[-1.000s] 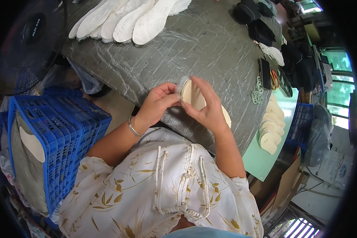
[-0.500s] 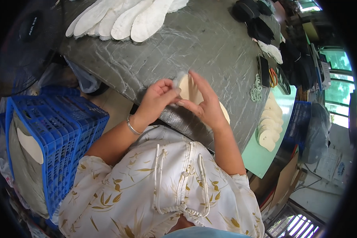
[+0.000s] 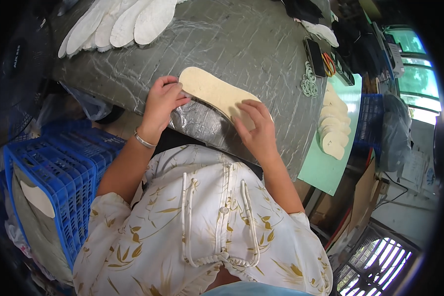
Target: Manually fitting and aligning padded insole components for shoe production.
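One cream, flat, insole-shaped sheet (image 3: pixel 209 89) is laid slantwise at the near edge of the grey plastic-covered table (image 3: pixel 237 44), between both hands; whether it is fully flat on the table cannot be told. By the left hand (image 3: pixel 159 106), its rounded left end is met with bent fingertips; whether the edge is pinched cannot be told. The right hand (image 3: pixel 258 132) is spread, not clenched, fingers rested on the upper face toward the other end, thumb by the near edge.

Judged light, thin and bendable, with some spring; not fragile, though a crease could be left by hard folding. The face looks matte, so little slip is expected. Best held by the rim: rounded end between thumb and fingertips, opposite end supported from above or below, so that sagging at the middle is limited.
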Demonstrator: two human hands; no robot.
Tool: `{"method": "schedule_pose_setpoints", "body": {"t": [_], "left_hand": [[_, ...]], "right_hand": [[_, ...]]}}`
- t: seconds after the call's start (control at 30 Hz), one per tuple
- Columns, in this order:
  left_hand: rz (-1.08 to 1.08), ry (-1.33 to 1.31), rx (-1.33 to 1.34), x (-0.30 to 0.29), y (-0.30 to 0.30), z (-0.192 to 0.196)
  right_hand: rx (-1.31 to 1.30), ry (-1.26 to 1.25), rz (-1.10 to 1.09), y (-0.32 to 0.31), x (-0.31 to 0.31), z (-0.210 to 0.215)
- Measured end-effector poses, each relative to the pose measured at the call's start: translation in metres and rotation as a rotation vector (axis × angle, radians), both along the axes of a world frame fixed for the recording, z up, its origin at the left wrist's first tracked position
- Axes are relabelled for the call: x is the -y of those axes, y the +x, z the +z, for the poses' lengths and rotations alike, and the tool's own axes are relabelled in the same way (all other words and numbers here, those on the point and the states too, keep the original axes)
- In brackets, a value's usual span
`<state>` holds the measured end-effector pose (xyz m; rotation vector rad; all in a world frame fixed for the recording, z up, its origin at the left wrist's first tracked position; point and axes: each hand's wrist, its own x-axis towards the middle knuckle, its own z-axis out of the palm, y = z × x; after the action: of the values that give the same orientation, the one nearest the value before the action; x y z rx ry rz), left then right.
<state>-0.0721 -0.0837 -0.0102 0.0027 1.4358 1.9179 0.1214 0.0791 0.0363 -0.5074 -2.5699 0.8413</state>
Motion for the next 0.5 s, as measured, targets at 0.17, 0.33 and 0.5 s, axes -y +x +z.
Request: {"method": "schedule_pose_setpoints", "body": {"t": [0.17,0.33,0.5], "left_hand": [[0.063,-0.285,-0.797,0.005,0.006,0.003],[-0.26,-0.26,-1.398,-0.002,0.011,0.025],[-0.576,-0.327,-1.553,-0.02,-0.01,0.024]], "right_hand": [[0.134,0.078,0.064,-0.011,-0.018,0.0],[0.171,0.074,0.045,-0.004,-0.031,0.012],[0.238,-0.166,-0.2,0.034,-0.049,0.013]]}}
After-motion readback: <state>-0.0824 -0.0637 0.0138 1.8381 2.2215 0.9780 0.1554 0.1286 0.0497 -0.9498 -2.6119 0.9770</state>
